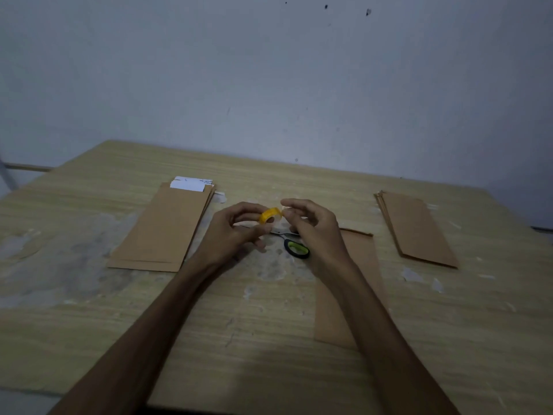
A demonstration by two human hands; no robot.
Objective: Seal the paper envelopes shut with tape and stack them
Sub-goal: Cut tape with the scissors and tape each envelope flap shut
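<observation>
Both hands raised mid-table: left hand [236, 227] grips the yellow tape roll [270, 215], right hand [311, 224] pinches its free end. Scissors [294, 246] lie underneath, partly hidden. Envelope stack [163, 227] left, another stack [416, 227] right; single envelope [338, 310] under right forearm.

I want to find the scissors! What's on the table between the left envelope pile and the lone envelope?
In the head view, black-and-green-handled scissors lie between the left stack of brown paper envelopes and the single brown envelope.
</observation>
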